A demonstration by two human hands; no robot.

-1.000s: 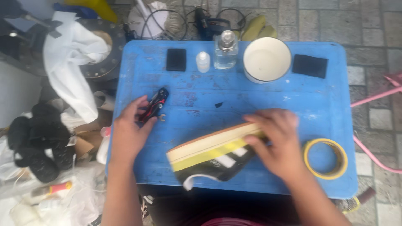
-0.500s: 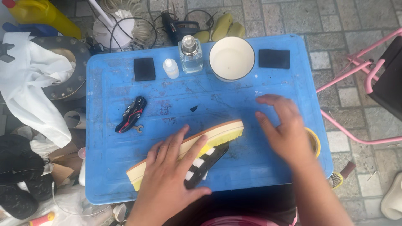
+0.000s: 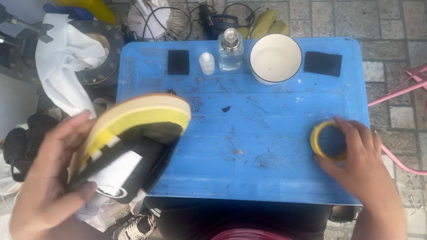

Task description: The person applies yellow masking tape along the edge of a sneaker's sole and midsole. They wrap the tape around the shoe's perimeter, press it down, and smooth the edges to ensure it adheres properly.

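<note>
Right now my left hand [image 3: 44, 178] holds a shoe [image 3: 129, 151] up off the left edge of the tabletop [image 3: 249, 146], fingers wrapped around its black upper, pale sole turned toward me. It looks light and fairly stiff along the sole but soft in the upper, so I judge the sole edge the surer place to grip. My right hand [image 3: 364, 164] rests on a yellow tape roll [image 3: 327, 141] near the right edge, fingers spread narrow over its rim, not yet closed. That roll should be light and rigid. Along the far side of the scuffed blue tabletop stand a white bowl [image 3: 275, 58], a glass bottle [image 3: 230, 51], a small bottle [image 3: 206, 63] and two dark pads [image 3: 178, 62]. Paving stones lie around it, with clutter to the left.
</note>
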